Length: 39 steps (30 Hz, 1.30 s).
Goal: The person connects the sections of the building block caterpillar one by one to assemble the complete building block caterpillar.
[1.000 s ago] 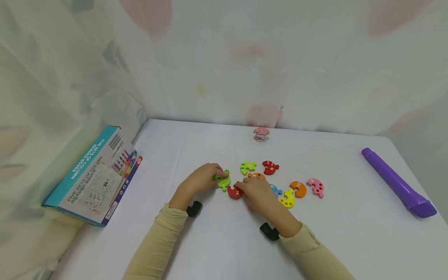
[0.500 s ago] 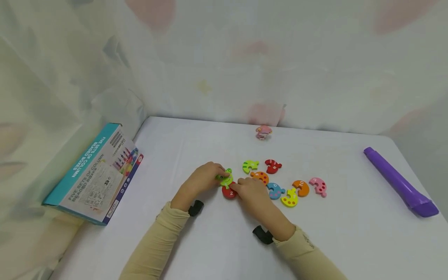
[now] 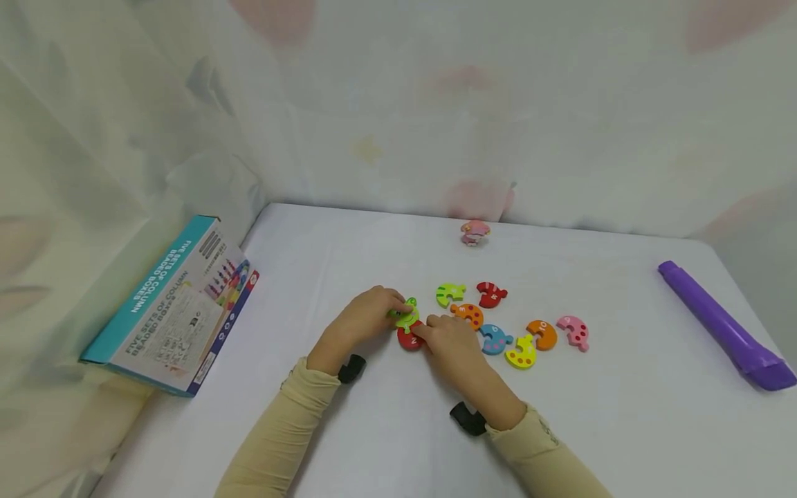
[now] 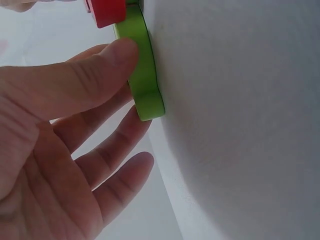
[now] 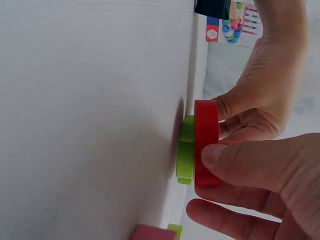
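My left hand pinches a green animal-head puzzle piece between thumb and fingers. The left wrist view shows the thumb on the thick edge of this green piece, close to the white tabletop. My right hand grips a red puzzle piece marked 2 by its right side. Seen from the right wrist, the red piece lies over part of the green one, on the side away from the table. Fingers hide parts of both; whether they interlock I cannot tell.
Right of the hands lie several curved puzzle pieces, among them an orange spotted one, a blue one and a pink one. A small pink figure stands behind. A box is at left, a purple tube at right.
My right hand has brought the red piece leftward, from beside the green piece to overlapping its lower edge. The left hand keeps its hold on the green piece. The view has shifted slightly.
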Tool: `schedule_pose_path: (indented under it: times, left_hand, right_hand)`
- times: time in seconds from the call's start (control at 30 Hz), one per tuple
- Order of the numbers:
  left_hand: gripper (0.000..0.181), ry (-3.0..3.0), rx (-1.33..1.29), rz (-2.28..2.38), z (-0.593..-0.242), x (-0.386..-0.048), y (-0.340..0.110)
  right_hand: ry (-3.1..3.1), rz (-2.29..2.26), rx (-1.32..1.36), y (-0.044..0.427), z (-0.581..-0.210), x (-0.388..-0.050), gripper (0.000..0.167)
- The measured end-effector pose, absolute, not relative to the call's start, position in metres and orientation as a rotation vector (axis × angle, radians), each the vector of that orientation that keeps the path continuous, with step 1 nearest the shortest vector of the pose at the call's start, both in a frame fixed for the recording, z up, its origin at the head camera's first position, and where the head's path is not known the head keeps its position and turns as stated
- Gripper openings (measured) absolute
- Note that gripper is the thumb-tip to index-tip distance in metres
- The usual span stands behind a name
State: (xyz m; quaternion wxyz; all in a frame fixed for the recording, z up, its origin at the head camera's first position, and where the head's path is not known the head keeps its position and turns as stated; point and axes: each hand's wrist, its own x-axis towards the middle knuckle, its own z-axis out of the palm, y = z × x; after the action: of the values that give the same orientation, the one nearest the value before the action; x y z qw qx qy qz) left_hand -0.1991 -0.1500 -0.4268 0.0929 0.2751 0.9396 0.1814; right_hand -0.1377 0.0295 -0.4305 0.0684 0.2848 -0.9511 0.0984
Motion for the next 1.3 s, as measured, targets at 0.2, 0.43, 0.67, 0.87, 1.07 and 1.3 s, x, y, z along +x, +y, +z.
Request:
schedule_pose_path:
  times: [0.2,0.43,0.67,0.87,1.07,1.3]
  left_hand:
    - [0.037,2.789,0.806,0.546,-0.426,-0.198,-0.149]
    - [0.036,2.796,0.827,0.549,-0.425,-0.199,-0.149]
    - [0.036,2.791,0.832,0.558,-0.426,-0.200,-0.149]
    - [0.036,2.793,0.817,0.548,-0.426,-0.199,-0.150]
    - [0.036,2.784,0.790,0.548,-0.426,-0.200,-0.150]
    - [0.037,2.761,0.762,0.571,-0.427,-0.199,-0.149]
  right_hand:
    - [-2.830,0.337,0.837,0.032,-0.435,-0.137,0.024]
    - [-2.873,0.349,0.814,0.032,-0.436,-0.138,0.025]
    - [-2.935,0.380,0.786,0.031,-0.436,-0.139,0.027]
    - [-2.976,0.395,0.830,0.033,-0.435,-0.140,0.031]
    - [-3.061,0.556,0.720,0.055,-0.424,-0.148,0.039]
    - [-3.099,0.651,0.457,0.094,-0.418,-0.161,0.044]
